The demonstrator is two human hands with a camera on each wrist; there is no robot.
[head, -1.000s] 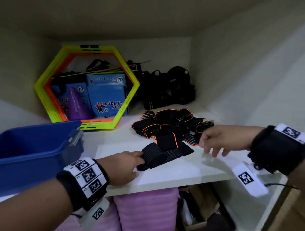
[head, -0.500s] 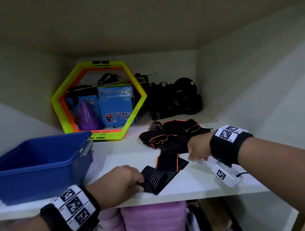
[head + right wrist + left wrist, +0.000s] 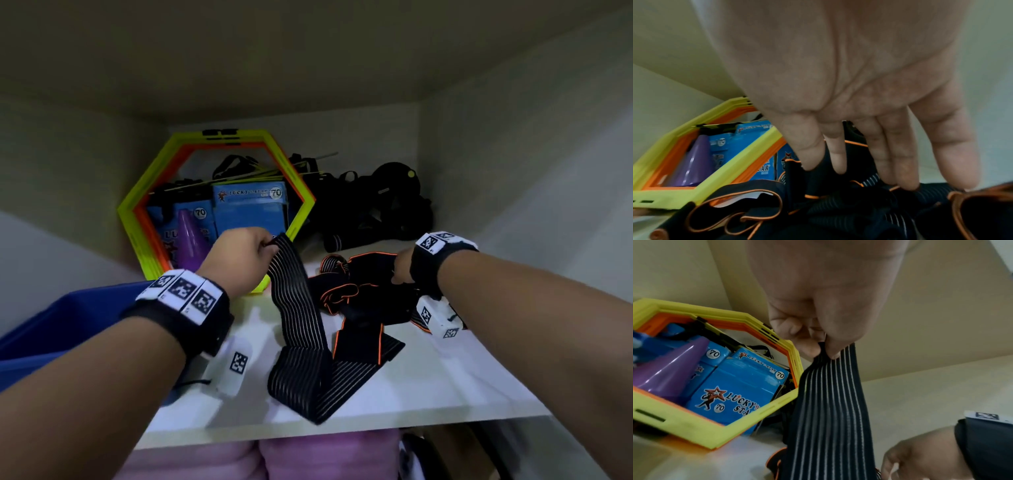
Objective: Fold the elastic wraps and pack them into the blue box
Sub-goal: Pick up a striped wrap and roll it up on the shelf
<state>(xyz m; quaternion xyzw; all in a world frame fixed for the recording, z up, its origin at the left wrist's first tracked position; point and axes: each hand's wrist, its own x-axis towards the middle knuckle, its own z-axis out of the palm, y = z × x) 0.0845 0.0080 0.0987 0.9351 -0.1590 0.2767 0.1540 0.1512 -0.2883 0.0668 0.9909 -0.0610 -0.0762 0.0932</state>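
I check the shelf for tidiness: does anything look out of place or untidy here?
Yes. The elastic wraps lie in a tangled heap under the right hand, and the striped wrap that the left hand pinches hangs over the shelf edge.

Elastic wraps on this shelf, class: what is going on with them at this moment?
A person is sorting them on a white shelf. The left hand pinches one end of a striped elastic wrap and holds it up, the rest trailing down onto the shelf. The right hand rests with straight fingers on the tangled pile of black, orange-edged wraps. The blue box sits at the left; no wrap shows in the part visible.
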